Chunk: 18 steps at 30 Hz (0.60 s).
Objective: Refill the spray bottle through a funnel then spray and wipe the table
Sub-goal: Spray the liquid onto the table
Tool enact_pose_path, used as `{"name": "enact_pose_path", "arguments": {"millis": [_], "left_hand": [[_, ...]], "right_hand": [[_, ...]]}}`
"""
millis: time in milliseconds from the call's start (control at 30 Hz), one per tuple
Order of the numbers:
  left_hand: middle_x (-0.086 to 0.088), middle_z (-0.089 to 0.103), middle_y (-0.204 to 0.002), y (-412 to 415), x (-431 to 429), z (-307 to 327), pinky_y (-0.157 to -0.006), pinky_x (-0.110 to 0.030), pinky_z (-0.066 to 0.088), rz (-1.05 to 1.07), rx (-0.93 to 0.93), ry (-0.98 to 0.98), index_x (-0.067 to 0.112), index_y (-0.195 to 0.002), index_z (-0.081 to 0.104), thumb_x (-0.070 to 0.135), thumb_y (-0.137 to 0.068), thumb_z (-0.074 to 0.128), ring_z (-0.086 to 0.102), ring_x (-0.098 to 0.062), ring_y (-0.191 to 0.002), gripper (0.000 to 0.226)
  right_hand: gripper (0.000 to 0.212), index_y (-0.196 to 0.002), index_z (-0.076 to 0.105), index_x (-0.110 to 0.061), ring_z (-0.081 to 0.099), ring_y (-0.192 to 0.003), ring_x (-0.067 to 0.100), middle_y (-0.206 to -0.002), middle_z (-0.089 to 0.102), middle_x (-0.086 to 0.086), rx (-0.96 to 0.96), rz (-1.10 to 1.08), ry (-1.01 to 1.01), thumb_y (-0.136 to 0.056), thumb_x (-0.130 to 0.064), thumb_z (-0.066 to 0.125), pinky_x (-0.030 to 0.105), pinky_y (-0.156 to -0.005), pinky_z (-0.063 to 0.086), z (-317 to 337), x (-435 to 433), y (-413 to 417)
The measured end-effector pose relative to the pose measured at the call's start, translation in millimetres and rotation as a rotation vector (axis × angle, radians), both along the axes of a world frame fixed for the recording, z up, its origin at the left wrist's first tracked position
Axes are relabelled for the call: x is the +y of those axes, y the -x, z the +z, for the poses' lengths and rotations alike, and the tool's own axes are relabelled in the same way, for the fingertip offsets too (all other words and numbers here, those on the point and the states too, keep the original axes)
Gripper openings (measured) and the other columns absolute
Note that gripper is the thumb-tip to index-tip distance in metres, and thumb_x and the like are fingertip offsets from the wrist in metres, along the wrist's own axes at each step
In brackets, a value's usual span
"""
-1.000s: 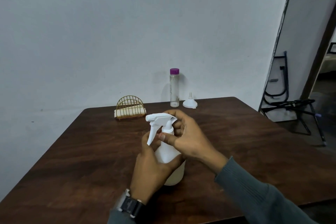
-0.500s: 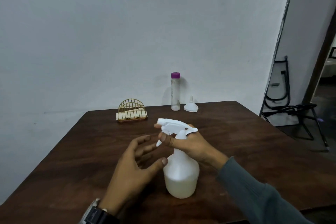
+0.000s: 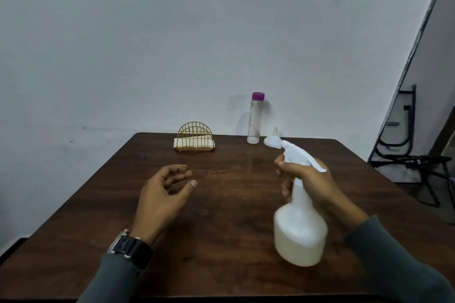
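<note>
Lifted rightward since before, the spray bottle [image 3: 300, 231] sits gripped in the right hand [image 3: 310, 181]; left hand [image 3: 161, 198] loosely open.

Plain room: wooden table [image 3: 221, 204], bare wall [image 3: 172, 44], folded chair [image 3: 403, 135].

The dark wooden table [image 3: 221, 206] in front of me runs back to the wall. Three things sit along its far edge. A gold wire holder [image 3: 195, 130] has a folded white cloth [image 3: 194, 143] in it. To its right a clear bottle [image 3: 254, 120] with a purple cap stands upright. Just beside that is a white funnel [image 3: 272, 140], mouth down and spout up.
</note>
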State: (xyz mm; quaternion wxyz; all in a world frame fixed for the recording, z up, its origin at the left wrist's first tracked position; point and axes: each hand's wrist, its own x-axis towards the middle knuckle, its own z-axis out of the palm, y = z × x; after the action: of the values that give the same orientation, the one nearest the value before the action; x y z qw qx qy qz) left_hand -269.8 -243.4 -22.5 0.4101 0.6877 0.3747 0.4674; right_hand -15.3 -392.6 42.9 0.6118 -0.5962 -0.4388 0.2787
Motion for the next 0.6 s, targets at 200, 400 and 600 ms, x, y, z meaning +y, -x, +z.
{"name": "enact_pose_path", "arguments": {"millis": [200, 400, 600], "left_hand": [[0.012, 0.076, -0.107, 0.5, 16.9, -15.1, -0.087, -0.017, 0.056, 0.090, -0.055, -0.039, 0.027, -0.111, 0.069, 0.019, -0.081, 0.085, 0.070, 0.003, -0.102, 0.035], [0.010, 0.077, -0.105, -1.7, 19.3, -24.7, -0.089, -0.020, 0.059, 0.154, -0.161, -0.102, 0.024, -0.107, 0.072, 0.021, -0.085, 0.080, 0.071, 0.000, -0.101, 0.023], [0.011, 0.076, -0.103, -0.2, 17.9, -27.5, -0.091, -0.020, 0.057, 0.177, -0.089, -0.242, 0.023, -0.104, 0.072, 0.021, -0.085, 0.080, 0.071, 0.003, -0.100, 0.020]], "right_hand": [[0.015, -0.096, 0.070, -0.004, 0.056, -0.051, 0.026, -0.086, 0.074, 0.016, 0.021, -0.032, 0.342, -0.096, -0.017, 0.063, 0.029, -0.048, 0.044, 12.4, -5.8, -23.3], [0.019, -0.090, 0.070, -0.005, 0.061, -0.055, 0.024, -0.085, 0.072, 0.016, -0.051, 0.106, 0.706, -0.095, -0.021, 0.061, 0.029, -0.054, 0.049, 7.9, 9.8, -24.7], [0.014, -0.098, 0.069, -0.006, 0.072, -0.081, 0.028, -0.094, 0.078, 0.024, -0.099, 0.158, 0.723, -0.093, -0.015, 0.059, 0.047, -0.092, 0.058, -1.8, 35.2, -19.0]]}}
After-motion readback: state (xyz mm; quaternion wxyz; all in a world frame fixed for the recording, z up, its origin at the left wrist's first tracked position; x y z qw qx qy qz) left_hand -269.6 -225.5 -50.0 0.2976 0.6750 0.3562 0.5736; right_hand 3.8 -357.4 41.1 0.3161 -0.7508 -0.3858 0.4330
